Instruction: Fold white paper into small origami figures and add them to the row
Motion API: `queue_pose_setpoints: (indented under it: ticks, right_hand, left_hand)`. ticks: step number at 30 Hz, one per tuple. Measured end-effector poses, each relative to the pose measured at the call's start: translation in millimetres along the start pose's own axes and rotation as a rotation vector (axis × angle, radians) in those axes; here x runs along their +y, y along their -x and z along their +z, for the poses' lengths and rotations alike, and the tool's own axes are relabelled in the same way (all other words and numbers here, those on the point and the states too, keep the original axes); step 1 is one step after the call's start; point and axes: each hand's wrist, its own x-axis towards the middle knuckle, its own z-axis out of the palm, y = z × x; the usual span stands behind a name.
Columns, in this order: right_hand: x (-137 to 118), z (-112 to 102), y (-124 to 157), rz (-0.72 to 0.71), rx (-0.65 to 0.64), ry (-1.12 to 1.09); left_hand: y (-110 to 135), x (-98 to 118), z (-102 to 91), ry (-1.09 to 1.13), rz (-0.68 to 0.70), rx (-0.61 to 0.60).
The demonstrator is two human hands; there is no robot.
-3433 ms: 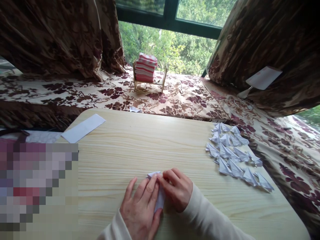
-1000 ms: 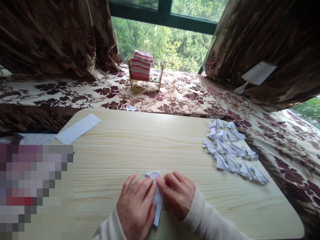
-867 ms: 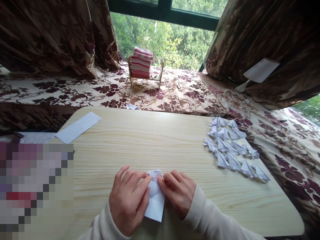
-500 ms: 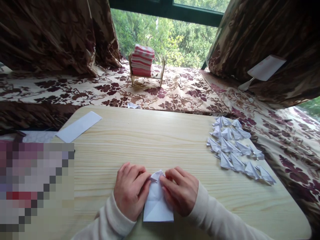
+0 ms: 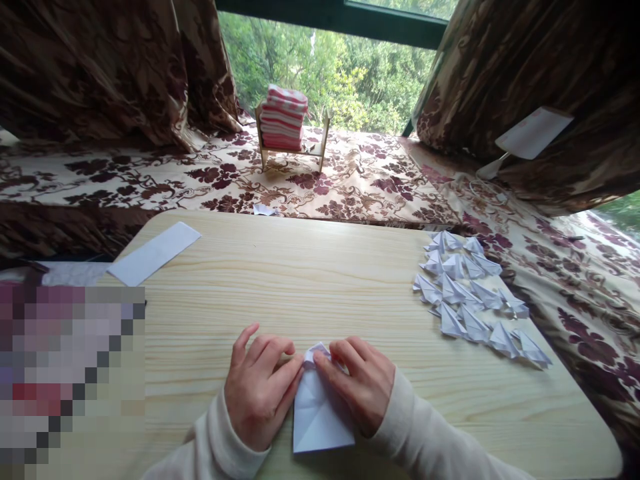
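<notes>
A white sheet of paper [image 5: 323, 417] with crease lines lies on the table in front of me, its far end folded to a point. My right hand [image 5: 365, 383] is closed on its far right side, the thumb pressed on the small folded flap near the tip. My left hand [image 5: 263, 387] is at the far left edge, thumb and forefinger pinched together against the paper by the tip, its other fingers raised and curled. The fingertips partly hide the folded tip.
Several small folded white paper pieces [image 5: 463, 293] stand in rows at the table's right. A white paper strip [image 5: 155, 253] lies at the far left. Beyond the wooden table [image 5: 300, 267], a small rack [image 5: 321, 150] holds striped folded cloths [image 5: 283, 120]. A white lamp [image 5: 535, 133] stands right.
The paper has turned slightly, its near end shifting right and toward me. My right thumb has moved left onto the folded flap. The left fingers have lifted and spread a little.
</notes>
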Motion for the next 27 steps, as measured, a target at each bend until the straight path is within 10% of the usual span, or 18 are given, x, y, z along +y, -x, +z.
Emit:
queue_pose_setpoints:
  ticks: [27]
  right_hand:
    - [3.7, 6.8, -16.4, 0.018, -0.073, 0.250]
  left_hand:
    - [3.3, 11.0, 3.8, -0.002, 0.177, -0.033]
